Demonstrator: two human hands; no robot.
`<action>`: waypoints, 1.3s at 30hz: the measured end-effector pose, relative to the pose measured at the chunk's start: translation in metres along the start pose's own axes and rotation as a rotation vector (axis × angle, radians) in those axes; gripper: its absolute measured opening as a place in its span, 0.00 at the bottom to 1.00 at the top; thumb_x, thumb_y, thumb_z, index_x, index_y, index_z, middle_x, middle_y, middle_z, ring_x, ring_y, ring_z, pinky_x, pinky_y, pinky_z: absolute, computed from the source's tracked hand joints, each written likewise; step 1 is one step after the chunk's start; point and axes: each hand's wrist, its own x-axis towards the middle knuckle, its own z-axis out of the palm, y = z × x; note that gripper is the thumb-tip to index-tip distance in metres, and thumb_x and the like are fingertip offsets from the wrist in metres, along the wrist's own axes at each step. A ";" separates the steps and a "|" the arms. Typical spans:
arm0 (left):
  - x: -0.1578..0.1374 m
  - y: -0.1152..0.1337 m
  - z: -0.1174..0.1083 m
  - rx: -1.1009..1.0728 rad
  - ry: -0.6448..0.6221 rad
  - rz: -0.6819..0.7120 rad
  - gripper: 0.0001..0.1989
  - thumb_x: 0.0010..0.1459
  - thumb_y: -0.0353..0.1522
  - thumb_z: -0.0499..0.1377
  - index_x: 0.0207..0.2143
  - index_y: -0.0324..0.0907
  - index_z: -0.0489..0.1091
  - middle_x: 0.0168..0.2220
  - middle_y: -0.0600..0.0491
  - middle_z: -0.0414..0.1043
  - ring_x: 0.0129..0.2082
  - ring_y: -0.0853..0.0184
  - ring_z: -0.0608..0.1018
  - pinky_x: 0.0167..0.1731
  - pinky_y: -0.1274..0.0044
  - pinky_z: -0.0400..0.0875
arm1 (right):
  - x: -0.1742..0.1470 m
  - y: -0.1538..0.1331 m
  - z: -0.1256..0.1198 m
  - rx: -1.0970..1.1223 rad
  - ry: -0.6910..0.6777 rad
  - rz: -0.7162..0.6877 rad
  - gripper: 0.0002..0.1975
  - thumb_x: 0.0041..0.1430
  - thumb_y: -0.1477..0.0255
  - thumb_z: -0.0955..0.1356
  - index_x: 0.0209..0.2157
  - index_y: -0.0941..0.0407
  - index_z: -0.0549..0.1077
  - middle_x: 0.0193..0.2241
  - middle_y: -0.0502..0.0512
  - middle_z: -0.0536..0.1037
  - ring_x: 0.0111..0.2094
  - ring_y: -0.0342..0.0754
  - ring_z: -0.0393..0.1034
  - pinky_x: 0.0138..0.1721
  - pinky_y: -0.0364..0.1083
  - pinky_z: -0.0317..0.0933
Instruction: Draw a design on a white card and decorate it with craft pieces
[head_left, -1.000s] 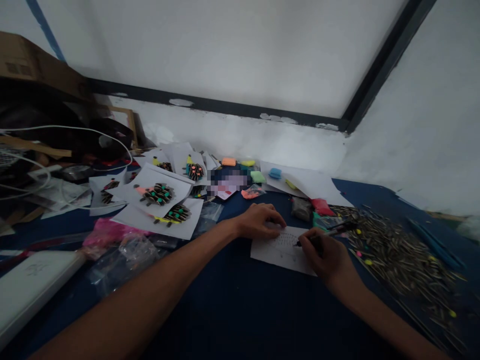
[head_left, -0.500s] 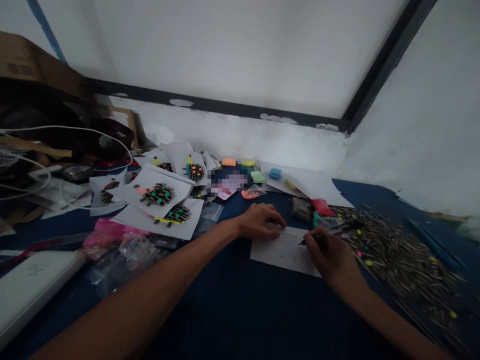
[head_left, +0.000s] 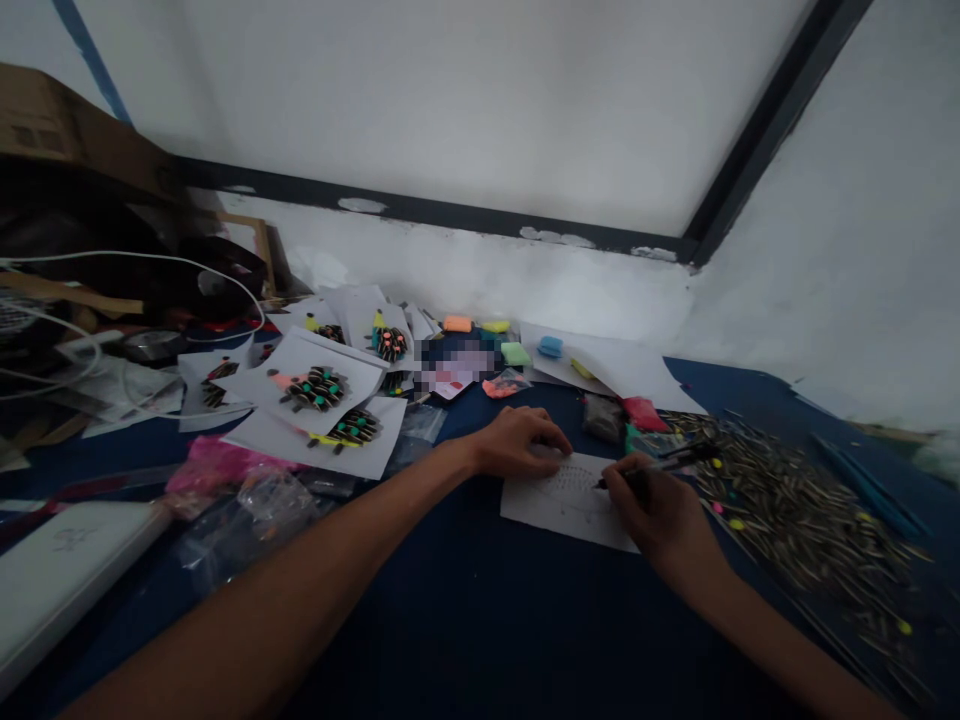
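Note:
A small sheet of white paper (head_left: 536,507) lies on the dark blue tabletop, bearing a drawing made of many small marks in a rounded outline. My left hand (head_left: 519,443) rests on its upper left edge, fingers bent loosely over the paper and holding nothing. Between the fingers of my right hand (head_left: 651,508) is a dark pen (head_left: 688,456), its tip at the right side of the drawing. The pen's back end points to the right, over a spread of striped seeds (head_left: 810,530). My right fingers partly cover the paper's right end.
Left of my hands lie papers with seed-and-clay hedgehogs (head_left: 319,388), clear plastic bags (head_left: 255,520) and a white box-like object (head_left: 75,570). Coloured clay packets (head_left: 550,346) and a partly blurred phone (head_left: 457,375) are toward the wall. A blue tool-like item (head_left: 870,487) lies beyond the seeds.
My right hand and the pen have shifted slightly left over the paper, with a few more marks in the drawing. My left hand stays in place.

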 end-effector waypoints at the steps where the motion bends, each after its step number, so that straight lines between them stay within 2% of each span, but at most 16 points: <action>1: 0.000 0.000 0.000 -0.002 -0.002 0.000 0.14 0.54 0.32 0.59 0.44 0.43 0.74 0.42 0.49 0.69 0.45 0.63 0.71 0.46 0.73 0.64 | 0.000 -0.001 0.000 0.002 -0.002 0.004 0.16 0.57 0.60 0.60 0.24 0.55 0.68 0.14 0.49 0.68 0.14 0.44 0.62 0.17 0.42 0.49; 5: -0.001 0.001 -0.001 -0.021 -0.005 -0.001 0.14 0.53 0.31 0.59 0.44 0.42 0.74 0.42 0.49 0.69 0.45 0.64 0.71 0.45 0.74 0.64 | 0.000 -0.004 -0.002 -0.008 -0.004 0.014 0.16 0.56 0.59 0.60 0.22 0.54 0.66 0.16 0.50 0.69 0.15 0.44 0.62 0.16 0.42 0.49; 10: -0.001 0.002 -0.001 -0.013 -0.006 -0.009 0.14 0.54 0.31 0.59 0.44 0.42 0.74 0.43 0.49 0.69 0.44 0.64 0.72 0.45 0.73 0.64 | 0.000 -0.006 -0.004 -0.008 -0.002 0.017 0.15 0.55 0.60 0.60 0.22 0.54 0.66 0.13 0.47 0.65 0.13 0.43 0.60 0.16 0.42 0.48; 17: 0.000 0.001 0.000 -0.001 0.005 0.007 0.13 0.53 0.31 0.59 0.43 0.43 0.74 0.42 0.49 0.69 0.43 0.65 0.72 0.45 0.73 0.65 | -0.001 -0.001 -0.001 0.006 -0.015 0.003 0.16 0.58 0.61 0.60 0.22 0.55 0.68 0.18 0.52 0.73 0.16 0.44 0.63 0.18 0.43 0.51; 26: 0.000 0.001 -0.001 -0.003 -0.001 0.001 0.14 0.53 0.31 0.59 0.44 0.41 0.74 0.42 0.49 0.68 0.42 0.65 0.72 0.44 0.74 0.64 | -0.001 0.000 0.000 0.010 -0.025 0.016 0.15 0.58 0.61 0.60 0.25 0.55 0.67 0.13 0.47 0.67 0.15 0.44 0.63 0.17 0.42 0.50; 33: 0.000 0.001 -0.001 -0.002 -0.003 -0.002 0.14 0.53 0.31 0.59 0.44 0.42 0.74 0.42 0.49 0.68 0.43 0.65 0.71 0.44 0.74 0.64 | -0.001 -0.001 -0.001 0.008 -0.026 0.016 0.15 0.57 0.62 0.60 0.23 0.55 0.68 0.16 0.49 0.70 0.16 0.43 0.63 0.18 0.42 0.50; 39: 0.000 0.000 0.000 -0.011 -0.003 0.005 0.14 0.54 0.32 0.59 0.44 0.42 0.74 0.42 0.49 0.68 0.44 0.64 0.71 0.43 0.74 0.65 | -0.001 0.003 0.000 0.044 0.041 0.040 0.14 0.57 0.62 0.61 0.23 0.55 0.66 0.12 0.46 0.66 0.15 0.43 0.62 0.17 0.42 0.49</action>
